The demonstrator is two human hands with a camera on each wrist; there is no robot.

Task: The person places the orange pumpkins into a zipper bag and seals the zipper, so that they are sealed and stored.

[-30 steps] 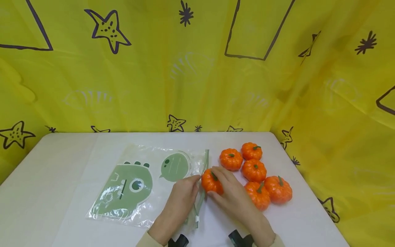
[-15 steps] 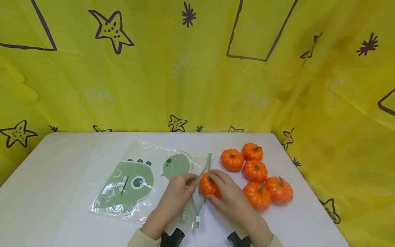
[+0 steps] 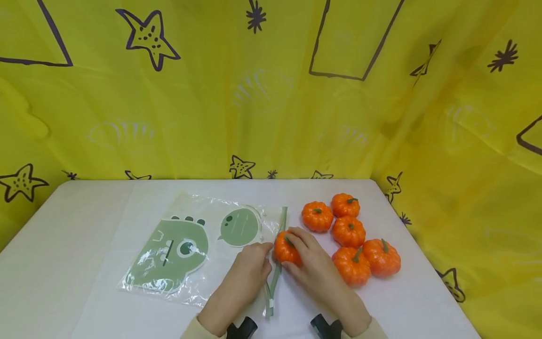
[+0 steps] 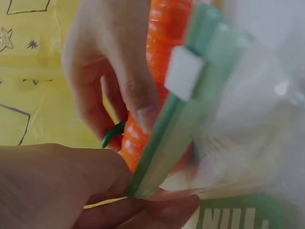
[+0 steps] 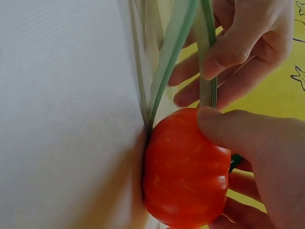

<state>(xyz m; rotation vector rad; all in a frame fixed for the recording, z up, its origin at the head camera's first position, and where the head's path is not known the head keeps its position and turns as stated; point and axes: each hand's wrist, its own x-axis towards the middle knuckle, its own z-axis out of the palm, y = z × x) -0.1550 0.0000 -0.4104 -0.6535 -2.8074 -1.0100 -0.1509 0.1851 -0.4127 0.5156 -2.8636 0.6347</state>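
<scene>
A clear zip bag [image 3: 228,278] printed with a green dinosaur lies flat, its green-edged mouth facing right. My left hand [image 3: 247,266] pinches one lip of that mouth between thumb and fingers, holding it apart from the other lip, as the right wrist view shows. My right hand [image 3: 313,259] grips a small orange pumpkin [image 3: 285,248] with a green stem, thumb on one side and fingers on the other. The pumpkin [image 5: 186,171] sits right at the bag's opening, between the two green strips [image 5: 174,59]. A white slider [image 4: 184,72] is on the zip edge.
Several more orange pumpkins [image 3: 348,231] stand in a cluster to the right of my right hand. They rest on a white table [image 3: 97,245]. A yellow curtain [image 3: 203,113] with dark drawings hangs behind and along the right side.
The pumpkin in my right hand has shifted slightly left against the bag's mouth. My left hand has moved a little at the lip. The other pumpkins stay in place.
</scene>
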